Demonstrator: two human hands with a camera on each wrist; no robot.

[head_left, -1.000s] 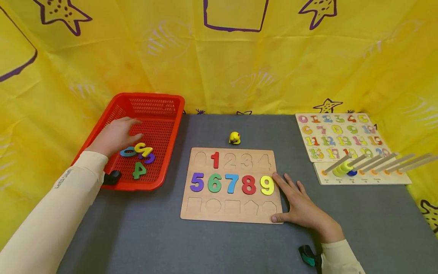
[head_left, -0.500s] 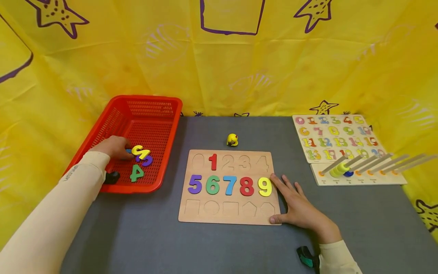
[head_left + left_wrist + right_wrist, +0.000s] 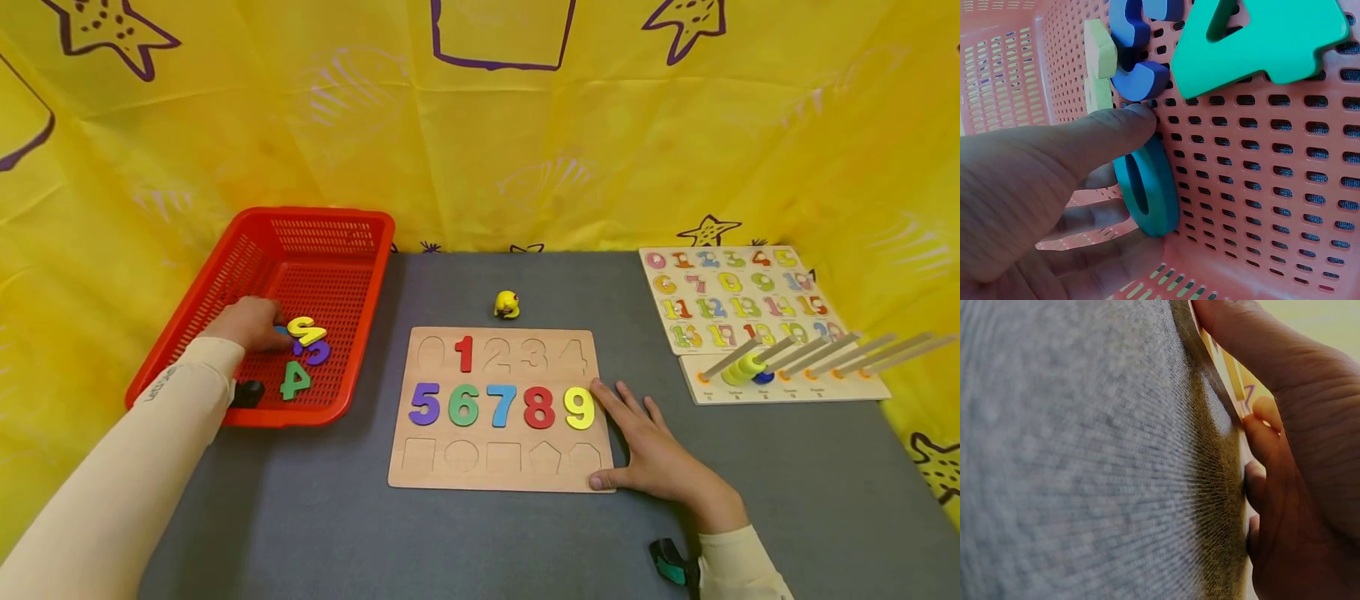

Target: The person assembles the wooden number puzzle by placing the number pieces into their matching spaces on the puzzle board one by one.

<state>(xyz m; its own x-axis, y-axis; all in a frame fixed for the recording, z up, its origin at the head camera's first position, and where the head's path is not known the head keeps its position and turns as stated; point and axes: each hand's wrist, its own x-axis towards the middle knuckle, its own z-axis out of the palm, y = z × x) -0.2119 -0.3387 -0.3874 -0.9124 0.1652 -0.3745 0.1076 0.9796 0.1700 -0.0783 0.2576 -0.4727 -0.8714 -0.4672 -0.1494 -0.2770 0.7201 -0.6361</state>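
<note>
Pinching the blue zero point(image 3: 1163, 187) between thumb and fingers, the left hand point(image 3: 251, 323) is inside the red basket point(image 3: 330, 283), left of the puzzle board point(image 3: 482, 433); its grip is narrow. Whether the zero touches the basket floor cannot be told. In the same basket, left of the board, a yellow number point(image 3: 1100, 47) lies partly over a purple number point(image 3: 322, 353), with a green four point(image 3: 1304, 37) near both.

At the board's right edge is the right hand point(image 3: 660, 458), its grip wide and holding nothing, fingers spread. The thumb touches the board by its near right corner; the forefinger touches the edge beside the yellow nine point(image 3: 579, 412). The counter point(image 3: 337, 517) supports the board.

Along the board's middle row, left to right, sit a purple five point(image 3: 425, 400), a green six point(image 3: 454, 406), a blue seven point(image 3: 504, 404), a red eight point(image 3: 539, 407) and the nine. The back row holds a red one point(image 3: 464, 354) among numeral outlines; the front row shows shape outlines.

Beyond the board stands a small yellow toy point(image 3: 507, 305). Right of the board are a number panel point(image 3: 738, 296) and a peg stand point(image 3: 855, 393) bearing yellow rings point(image 3: 744, 369). Yellow cloth point(image 3: 465, 158) hangs behind the board.
</note>
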